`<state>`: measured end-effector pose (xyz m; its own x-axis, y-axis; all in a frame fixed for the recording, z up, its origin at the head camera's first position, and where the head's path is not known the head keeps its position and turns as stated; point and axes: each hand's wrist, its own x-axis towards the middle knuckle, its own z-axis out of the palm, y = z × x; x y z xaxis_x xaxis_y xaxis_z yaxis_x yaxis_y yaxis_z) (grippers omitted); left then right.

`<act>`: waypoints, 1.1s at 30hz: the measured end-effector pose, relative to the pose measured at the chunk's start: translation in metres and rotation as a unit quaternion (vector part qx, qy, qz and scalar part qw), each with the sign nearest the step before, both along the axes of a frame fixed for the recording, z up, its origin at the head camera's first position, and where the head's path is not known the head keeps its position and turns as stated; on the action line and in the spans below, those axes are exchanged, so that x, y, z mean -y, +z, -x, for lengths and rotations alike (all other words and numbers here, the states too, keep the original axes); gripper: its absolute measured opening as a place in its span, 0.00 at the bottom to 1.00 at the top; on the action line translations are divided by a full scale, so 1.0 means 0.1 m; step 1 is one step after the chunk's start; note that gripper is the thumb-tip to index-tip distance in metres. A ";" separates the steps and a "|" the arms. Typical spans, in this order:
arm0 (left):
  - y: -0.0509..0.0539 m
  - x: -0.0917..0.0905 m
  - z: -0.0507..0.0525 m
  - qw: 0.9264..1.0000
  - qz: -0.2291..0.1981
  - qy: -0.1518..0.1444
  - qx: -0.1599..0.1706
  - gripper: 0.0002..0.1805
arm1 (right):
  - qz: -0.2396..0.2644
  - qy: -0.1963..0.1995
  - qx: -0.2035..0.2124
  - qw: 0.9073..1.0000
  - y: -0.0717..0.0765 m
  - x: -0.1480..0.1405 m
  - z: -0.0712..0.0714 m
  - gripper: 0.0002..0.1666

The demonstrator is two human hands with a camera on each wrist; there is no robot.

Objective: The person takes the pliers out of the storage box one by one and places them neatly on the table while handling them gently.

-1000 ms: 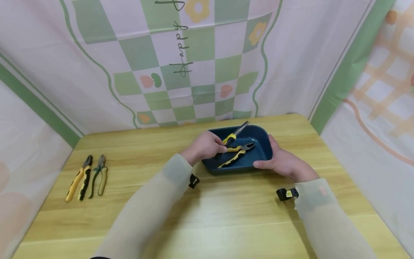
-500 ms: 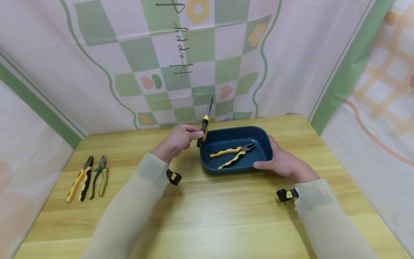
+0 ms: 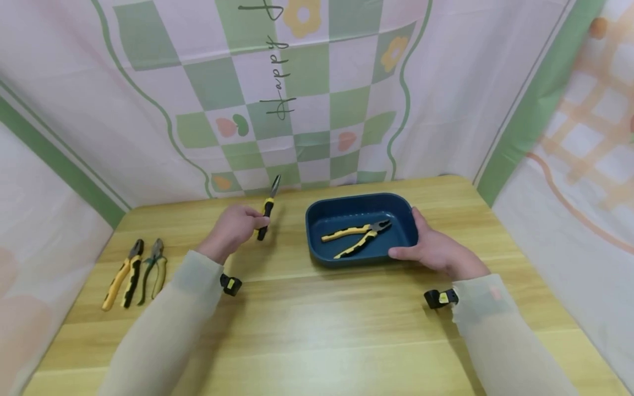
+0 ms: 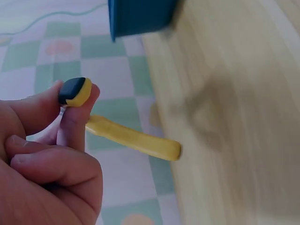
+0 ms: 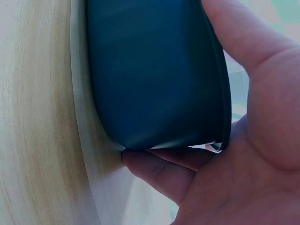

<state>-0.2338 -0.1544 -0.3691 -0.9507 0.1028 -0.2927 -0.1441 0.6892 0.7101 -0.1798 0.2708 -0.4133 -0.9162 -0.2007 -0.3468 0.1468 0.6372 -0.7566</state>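
My left hand [image 3: 236,228] pinches a pair of yellow-and-black pliers [image 3: 268,209] by one handle, above the table left of the blue tray. Their slim jaws point up and away. In the left wrist view, a handle end [image 4: 75,92] sits between thumb and finger while the other yellow handle [image 4: 136,139] sticks out free. The dark blue tray [image 3: 324,260] stands at the back, and my right hand [image 3: 436,245] grips its right end, thumb at the front corner. Inside the tray lies another pair of yellow-and-black pliers [image 3: 366,233], handles spread.
Two more pliers lie side by side at the table's left: a yellow-and-black pair [image 3: 130,269] and a green-handled pair [image 3: 156,264]. A patterned cloth [image 3: 312,110] hangs behind the wooden table [image 3: 317,330].
My left hand has lifted the yellow-and-black pliers out of the tray and carried them left, lowering them somewhat lately. My right hand has stayed on the tray.
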 end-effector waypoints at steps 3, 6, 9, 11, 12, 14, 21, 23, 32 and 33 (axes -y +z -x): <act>-0.05 0.12 -0.06 1.000 0.029 0.006 -0.004 0.16 | 0.000 0.001 -0.001 1.000 0.00 0.00 0.00 0.82; -0.11 0.21 -0.11 0.998 0.057 0.011 -0.001 0.24 | 0.000 0.003 0.000 1.000 0.00 0.00 0.00 0.82; -0.16 0.31 -0.15 0.996 0.083 0.011 0.007 0.28 | 0.000 0.004 -0.001 1.000 -0.01 0.00 0.00 0.82; -0.21 0.36 -0.16 0.995 0.095 0.014 0.014 0.28 | 0.003 0.004 -0.002 1.000 -0.01 0.00 0.00 0.82; -0.22 0.39 -0.17 0.995 0.100 0.013 0.015 0.28 | 0.003 0.004 -0.003 1.000 -0.01 0.00 0.00 0.82; -0.26 0.44 -0.17 0.994 0.111 0.009 0.017 0.28 | 0.002 0.003 -0.002 1.000 -0.01 0.00 0.00 0.81; -0.34 0.46 -0.21 0.988 0.153 -0.011 0.029 0.26 | -0.001 0.003 -0.001 1.000 -0.01 -0.01 0.00 0.82; -0.34 0.43 -0.24 0.982 0.184 -0.026 0.028 0.24 | -0.001 0.003 -0.001 1.000 -0.01 0.00 0.00 0.83; -0.27 0.30 -0.32 0.957 0.289 -0.028 0.003 0.20 | -0.008 0.002 -0.006 1.000 -0.01 -0.01 0.00 0.81; -0.28 0.29 -0.32 0.955 0.296 -0.027 0.004 0.21 | -0.009 0.002 -0.007 1.000 -0.01 0.00 0.00 0.81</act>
<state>-0.2021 -0.1838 -0.3966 -0.9460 -0.0336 -0.3224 -0.1004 0.9760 0.1930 -0.1799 0.2711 -0.4144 -0.9199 -0.1985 -0.3382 0.1337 0.6520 -0.7464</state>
